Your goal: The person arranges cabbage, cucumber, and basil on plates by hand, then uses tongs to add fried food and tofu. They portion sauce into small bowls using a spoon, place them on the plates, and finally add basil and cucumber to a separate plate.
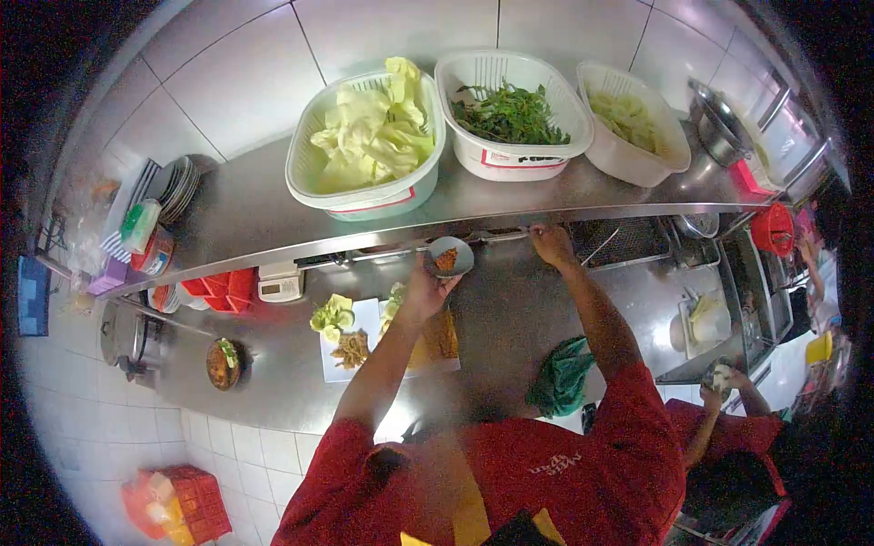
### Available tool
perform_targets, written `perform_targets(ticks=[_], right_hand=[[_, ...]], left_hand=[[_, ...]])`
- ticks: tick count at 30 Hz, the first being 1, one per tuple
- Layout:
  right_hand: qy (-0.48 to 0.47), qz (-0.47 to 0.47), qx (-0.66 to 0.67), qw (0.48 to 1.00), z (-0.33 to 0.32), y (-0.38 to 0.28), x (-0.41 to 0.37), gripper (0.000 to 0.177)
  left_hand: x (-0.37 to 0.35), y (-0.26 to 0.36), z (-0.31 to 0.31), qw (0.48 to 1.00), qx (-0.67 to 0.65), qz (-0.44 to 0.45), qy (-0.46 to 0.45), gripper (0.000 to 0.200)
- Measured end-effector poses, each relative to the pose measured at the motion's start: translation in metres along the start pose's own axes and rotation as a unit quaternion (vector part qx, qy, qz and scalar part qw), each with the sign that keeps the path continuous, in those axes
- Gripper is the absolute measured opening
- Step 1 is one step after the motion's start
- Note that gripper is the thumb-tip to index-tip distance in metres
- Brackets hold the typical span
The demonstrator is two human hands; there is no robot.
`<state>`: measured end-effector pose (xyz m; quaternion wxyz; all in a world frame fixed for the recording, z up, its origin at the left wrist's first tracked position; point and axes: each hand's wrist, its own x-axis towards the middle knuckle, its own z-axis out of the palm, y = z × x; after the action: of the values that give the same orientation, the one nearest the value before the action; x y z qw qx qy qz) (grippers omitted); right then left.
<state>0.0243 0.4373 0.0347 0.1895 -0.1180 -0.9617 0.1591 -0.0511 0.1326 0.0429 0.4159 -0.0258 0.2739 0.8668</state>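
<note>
My left hand (426,289) is closed around a small pale bowl (462,262) holding a heap of reddish-orange relish (446,259). Under the bowl and forearm lies a white board or tray (367,314) with fried pieces (350,349), cucumber slices and lettuce (333,315), and a brown fried item (444,338). My right hand (552,247) reaches under the front edge of the steel shelf (510,202). Its fingers look curled, and whatever they hold there is hidden.
Above stand a tub of cabbage leaves (364,198), a tub of green herbs (523,160) and a tub of sliced greens (645,166). A brown bowl (221,364), a scale (279,282) and a green bag (558,378) sit below. Another person's hands (715,396) work at right.
</note>
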Motion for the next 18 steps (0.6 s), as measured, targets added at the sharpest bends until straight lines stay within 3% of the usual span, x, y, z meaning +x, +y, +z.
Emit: perform_targets(ticks=[2, 4, 5, 6, 7, 8, 10, 14, 16, 18], right_hand=[[0.051, -0.026, 0.054, 0.997, 0.01, 0.025, -0.004, 0.027], [0.163, -0.095, -0.044, 0.981, 0.057, 0.071, -0.007, 0.024], [0.165, -0.092, -0.047, 0.981, 0.047, 0.067, -0.012, 0.024], [0.019, 0.115, 0.272, 0.955, 0.027, 0.057, -0.022, 0.021], [-0.128, 0.302, 0.547, 0.77, 0.014, 0.048, -0.032, 0.018], [-0.125, 0.303, 0.547, 0.77, 0.009, 0.04, -0.044, 0.018], [-0.157, 0.259, 0.644, 0.703, 0.002, 0.028, -0.064, 0.017], [-0.161, 0.345, 0.594, 0.709, -0.004, 0.007, -0.067, 0.018], [-0.076, 0.226, 0.443, 0.864, 0.012, 0.009, -0.072, 0.017], [-0.068, 0.274, 0.457, 0.844, 0.007, 0.009, -0.063, 0.018]], left_hand=[[0.002, -0.002, -0.001, 1.0, -0.009, -0.008, -0.003, 0.062], [0.009, -0.005, -0.007, 0.999, 0.003, -0.026, -0.048, 0.062], [0.009, -0.007, -0.004, 0.998, 0.004, -0.028, -0.05, 0.062], [0.01, -0.01, 0.001, 0.999, 0.004, -0.024, -0.033, 0.062], [0.01, -0.013, 0.004, 1.0, 0.005, -0.019, -0.015, 0.063], [0.011, -0.015, 0.005, 1.0, 0.006, -0.021, -0.017, 0.063], [0.012, -0.019, 0.008, 1.0, 0.005, -0.024, -0.006, 0.065], [0.011, -0.022, 0.016, 1.0, 0.013, -0.015, -0.001, 0.064], [0.015, -0.023, 0.015, 0.999, 0.043, -0.014, -0.026, 0.06], [0.009, -0.02, 0.032, 0.999, 0.043, -0.026, 0.015, 0.055]])
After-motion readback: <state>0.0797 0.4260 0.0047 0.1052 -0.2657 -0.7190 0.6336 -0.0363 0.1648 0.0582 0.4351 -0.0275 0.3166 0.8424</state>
